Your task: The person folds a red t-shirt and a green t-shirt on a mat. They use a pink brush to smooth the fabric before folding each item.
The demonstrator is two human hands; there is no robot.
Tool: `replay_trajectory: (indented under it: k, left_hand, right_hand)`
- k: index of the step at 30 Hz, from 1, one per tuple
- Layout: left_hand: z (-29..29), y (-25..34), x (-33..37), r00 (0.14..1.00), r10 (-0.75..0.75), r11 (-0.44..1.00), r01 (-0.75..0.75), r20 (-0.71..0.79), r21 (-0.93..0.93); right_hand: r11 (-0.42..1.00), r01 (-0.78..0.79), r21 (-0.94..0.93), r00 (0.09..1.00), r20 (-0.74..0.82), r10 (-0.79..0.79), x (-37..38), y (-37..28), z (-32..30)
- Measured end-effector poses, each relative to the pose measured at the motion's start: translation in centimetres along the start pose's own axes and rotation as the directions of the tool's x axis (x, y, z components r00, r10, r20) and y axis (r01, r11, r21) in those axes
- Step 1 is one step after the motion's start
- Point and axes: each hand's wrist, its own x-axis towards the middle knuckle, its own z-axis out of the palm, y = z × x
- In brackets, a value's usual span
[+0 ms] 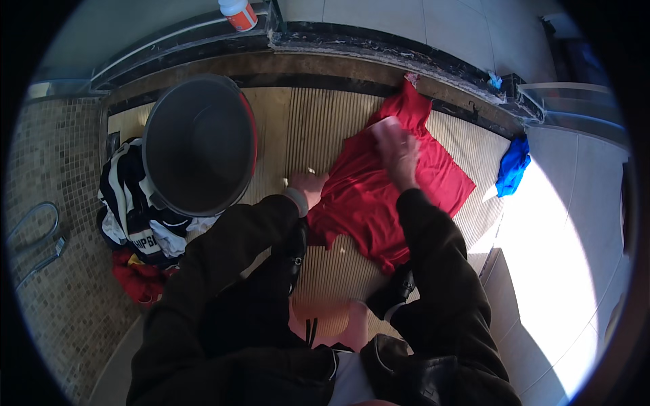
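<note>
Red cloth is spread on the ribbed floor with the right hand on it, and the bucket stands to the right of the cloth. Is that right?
Not quite: the bucket stands to the left of the red cloth, as the head view shows. The rest holds: the cloth is spread on the ribbed floor with the right hand on it.

Left hand [311, 187]: closer in | right hand [401, 153]: farther forward, blurred

Smooth, faintly glossy red cloth [369, 193]; 1 matt grey bucket [196, 145], probably plastic; ridged floor [318, 111].
</note>
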Motion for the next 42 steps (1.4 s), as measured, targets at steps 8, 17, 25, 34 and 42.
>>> replay_trajectory:
  k: [8, 17, 25, 34, 42]
  left_hand:
    - [1.1, 2.1, 0.6, 0.985, 0.109, 0.993, -0.115, -0.136, -0.037]
    - [-0.9, 2.2, 0.2, 0.999, 0.028, 0.989, -0.034, 0.041, 0.147]
    - [-2.3, 2.4, 2.9, 0.917, 0.267, 0.956, -0.291, -0.296, -0.041]
    - [-2.8, 2.6, 2.0, 0.995, 0.063, 0.984, -0.074, -0.073, -0.162]
    - [-0.2, 2.0, 0.0, 0.967, 0.141, 0.990, -0.135, -0.211, 0.041]
  right_hand:
    - [0.986, 0.142, -0.086, 0.990, 0.038, -0.139, -4.7, 1.3, 4.2]
    - [0.953, -0.162, -0.256, 0.987, -0.034, 0.159, 2.4, 2.7, 0.3]
    - [0.990, 0.095, -0.101, 0.994, 0.058, -0.090, -3.6, -1.2, 1.3]
    - [0.966, -0.200, -0.163, 0.975, -0.126, 0.181, -0.8, 1.1, 0.3]
    - [0.934, 0.335, -0.126, 0.942, 0.073, -0.328, 1.0, 1.4, 1.2]
